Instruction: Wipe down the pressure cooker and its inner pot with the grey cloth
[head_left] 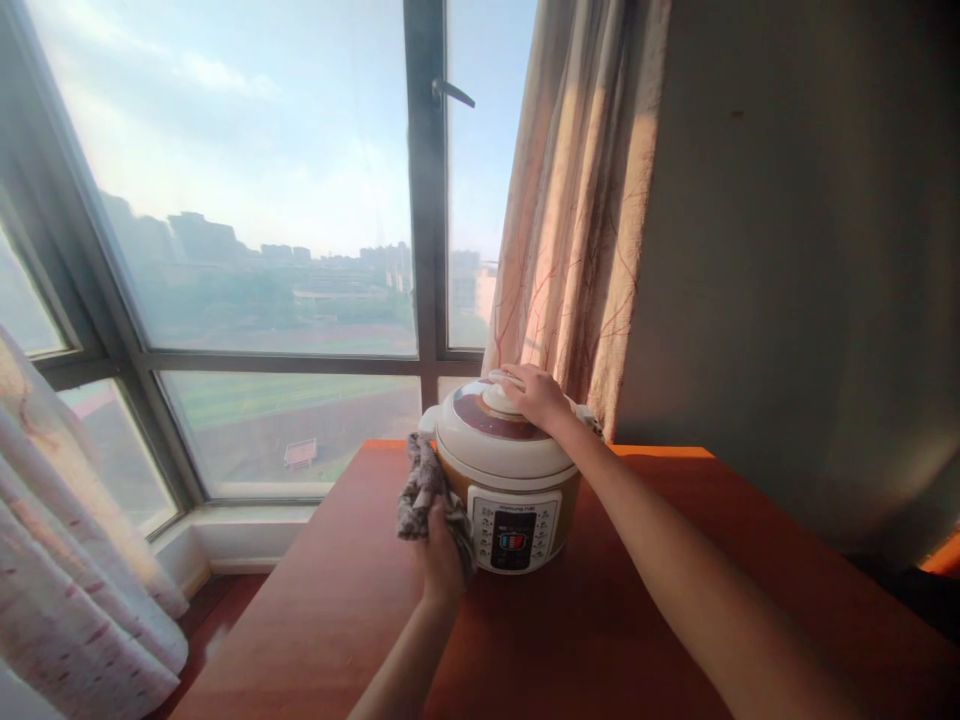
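left hand (441, 562) gripping cloth (421, 487) against cooker (510, 480) side | right hand (534, 393) flat on lid (495, 430) | risk: hard wipe slides cooker on table (600, 620)

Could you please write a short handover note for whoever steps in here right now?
Left hand: gripping a patterned cloth, pressed against the left side of the pressure cooker.
Right hand: resting on the lid, at its handle.
The cooker stands upright, lid on, near the far edge of the wooden table, control panel facing the person.
Done: cloth is at the cooker's left side.
Left: front, right side and lid show no cloth contact yet.
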